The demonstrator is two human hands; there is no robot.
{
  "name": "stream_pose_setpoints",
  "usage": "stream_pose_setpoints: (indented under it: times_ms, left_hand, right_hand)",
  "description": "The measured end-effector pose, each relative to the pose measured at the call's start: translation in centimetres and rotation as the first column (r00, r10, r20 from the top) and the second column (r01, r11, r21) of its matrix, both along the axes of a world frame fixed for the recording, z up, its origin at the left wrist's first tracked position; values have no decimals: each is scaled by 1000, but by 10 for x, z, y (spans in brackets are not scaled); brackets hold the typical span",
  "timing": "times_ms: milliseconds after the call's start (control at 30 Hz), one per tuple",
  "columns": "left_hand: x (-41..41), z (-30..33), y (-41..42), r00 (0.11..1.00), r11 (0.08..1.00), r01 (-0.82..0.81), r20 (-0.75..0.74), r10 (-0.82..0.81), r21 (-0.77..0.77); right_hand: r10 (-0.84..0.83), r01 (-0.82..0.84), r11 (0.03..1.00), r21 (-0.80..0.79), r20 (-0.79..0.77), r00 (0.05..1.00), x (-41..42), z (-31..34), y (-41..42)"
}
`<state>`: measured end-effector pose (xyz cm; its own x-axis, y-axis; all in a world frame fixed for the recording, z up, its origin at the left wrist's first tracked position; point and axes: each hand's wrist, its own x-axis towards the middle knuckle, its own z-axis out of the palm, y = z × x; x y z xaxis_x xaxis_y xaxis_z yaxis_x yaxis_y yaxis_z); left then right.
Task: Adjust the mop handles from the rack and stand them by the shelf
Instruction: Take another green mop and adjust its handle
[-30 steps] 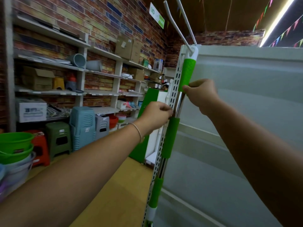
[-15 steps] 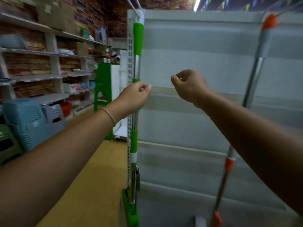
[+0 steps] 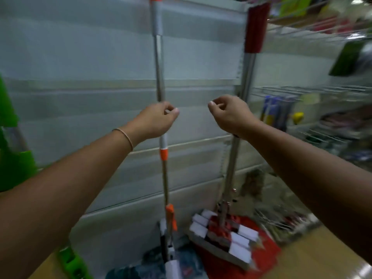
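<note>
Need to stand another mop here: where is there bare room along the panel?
Bare panel left of the orange mop, up to the green stand. Crowded right: red mop, its head, wire shelves.

This is a shop selling household goods. A pale panelled display unit fills the middle, with mops propped against it for sale, their heads on the wooden floor. To the right, wire racks carry packaged goods, blurred, and a green stand shows at the left edge.
</note>
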<state>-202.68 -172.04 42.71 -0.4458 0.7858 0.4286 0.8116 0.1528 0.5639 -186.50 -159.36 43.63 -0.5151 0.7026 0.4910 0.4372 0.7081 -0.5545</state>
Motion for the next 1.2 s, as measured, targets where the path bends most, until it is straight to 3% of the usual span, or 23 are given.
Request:
stream_pose_setpoints:
  times_ms: [167, 467, 667, 1000, 1200]
  left_hand:
    - [104, -7, 104, 976, 976, 215, -14, -216, -9]
    - [287, -9, 265, 901, 900, 433, -19, -433, 58]
    - [384, -8, 345, 827, 828, 560, -63, -558, 11]
    - [512, -37, 479, 677, 679, 733, -48, -734, -34]
    - [576, -47, 574, 564, 564, 822, -18, -826, -77]
  right_hand:
    - [-148, 148, 989, 4, 29, 989, 116, -6, 74]
    - [-377, 375, 926, 40, 99, 921, 317, -6, 186]
    - [-481, 480, 877, 25, 81, 873, 425, -6, 237]
    - [-682, 685, 723, -85, 64, 728, 558, -38, 312]
    - [-801, 804, 585, -102, 81, 593, 612, -46, 379]
